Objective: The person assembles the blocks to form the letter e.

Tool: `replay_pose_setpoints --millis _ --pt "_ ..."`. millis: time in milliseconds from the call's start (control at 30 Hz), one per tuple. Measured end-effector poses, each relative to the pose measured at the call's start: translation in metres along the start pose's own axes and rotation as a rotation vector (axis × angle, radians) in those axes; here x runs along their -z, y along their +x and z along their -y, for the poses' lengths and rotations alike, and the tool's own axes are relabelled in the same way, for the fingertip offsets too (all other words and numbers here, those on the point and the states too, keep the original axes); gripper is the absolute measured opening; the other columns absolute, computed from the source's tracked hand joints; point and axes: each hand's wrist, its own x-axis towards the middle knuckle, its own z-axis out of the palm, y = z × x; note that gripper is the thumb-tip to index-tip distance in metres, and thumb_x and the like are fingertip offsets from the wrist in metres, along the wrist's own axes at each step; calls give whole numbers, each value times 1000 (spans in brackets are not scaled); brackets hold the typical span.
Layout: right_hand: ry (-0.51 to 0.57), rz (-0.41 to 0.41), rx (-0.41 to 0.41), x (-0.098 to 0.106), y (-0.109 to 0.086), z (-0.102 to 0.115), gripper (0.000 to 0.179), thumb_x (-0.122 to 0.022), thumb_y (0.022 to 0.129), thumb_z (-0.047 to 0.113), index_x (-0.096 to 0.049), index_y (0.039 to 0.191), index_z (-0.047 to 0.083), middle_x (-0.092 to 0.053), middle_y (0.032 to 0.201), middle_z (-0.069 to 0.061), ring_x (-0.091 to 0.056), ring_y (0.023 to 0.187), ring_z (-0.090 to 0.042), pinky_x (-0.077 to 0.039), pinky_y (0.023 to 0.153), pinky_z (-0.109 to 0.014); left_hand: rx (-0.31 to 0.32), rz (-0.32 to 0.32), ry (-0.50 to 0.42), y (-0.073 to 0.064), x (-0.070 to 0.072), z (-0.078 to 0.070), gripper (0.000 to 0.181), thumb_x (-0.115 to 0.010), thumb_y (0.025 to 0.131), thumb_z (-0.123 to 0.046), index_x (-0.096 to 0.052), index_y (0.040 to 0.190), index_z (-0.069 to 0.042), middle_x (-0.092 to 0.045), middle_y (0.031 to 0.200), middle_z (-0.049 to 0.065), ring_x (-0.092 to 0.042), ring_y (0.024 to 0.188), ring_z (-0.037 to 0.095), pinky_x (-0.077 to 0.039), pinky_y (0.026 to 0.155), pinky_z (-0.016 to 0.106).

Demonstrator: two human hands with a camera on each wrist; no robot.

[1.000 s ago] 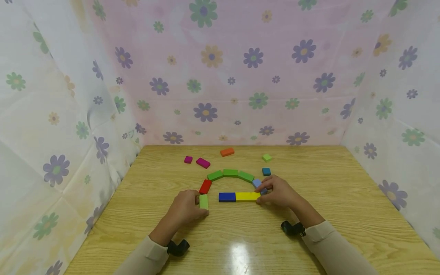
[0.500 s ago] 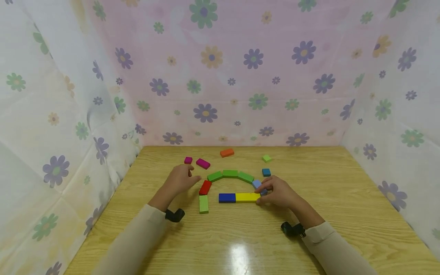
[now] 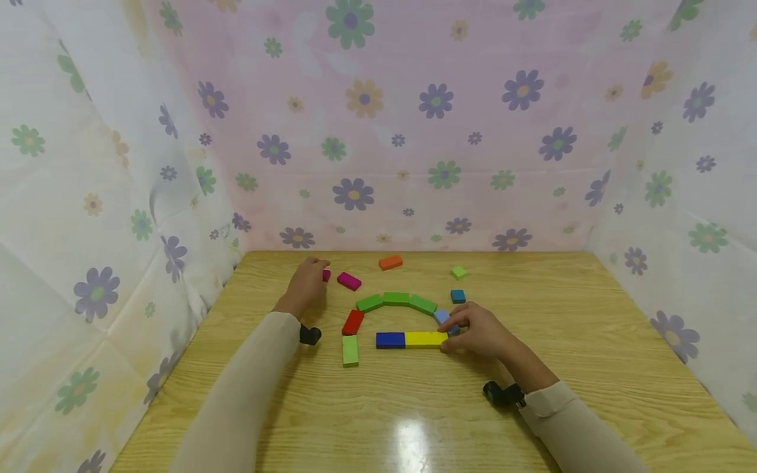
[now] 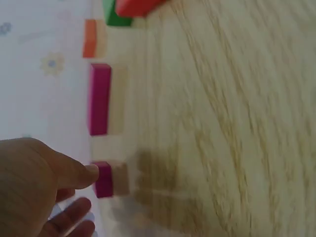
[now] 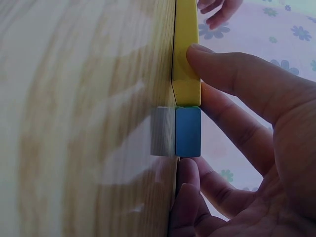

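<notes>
My left hand (image 3: 307, 282) reaches over a small magenta block (image 4: 103, 178) at the back left. In the left wrist view the thumb tip overlaps the block's edge, while the other fingers hang apart from it. My right hand (image 3: 481, 332) stays at the right end of a yellow block (image 3: 422, 339), its thumb against the near side. The index finger lies by a light blue block (image 3: 442, 318), and the lower fingers curl past the blue end face in the right wrist view. A dark blue block (image 3: 390, 340) abuts the yellow one's left end.
Behind the row curves an arch: a pale green block (image 3: 351, 351), a red block (image 3: 353, 322) and several green blocks (image 3: 396, 299). Loose pieces include a long magenta block (image 3: 349, 281), an orange block (image 3: 390, 263), a lime block (image 3: 458, 272) and a teal block (image 3: 458, 296).
My left hand has let go of the pale green block below the red one and moved away to the small magenta block at the back left. The right hand keeps its place.
</notes>
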Motion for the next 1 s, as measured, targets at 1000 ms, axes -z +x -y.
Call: replay_pose_setpoints --millis 1000 --pt "-19 -12 -11 0 -1 0 27 -93 77 30 -82 101 24 -57 132 -11 -56 118 -30 -52 99 -53 -64 -24 20 8 -11 24 10 -60 102 -5 -69 105 -6 -65 110 11 -58 100 29 -52 97 44"
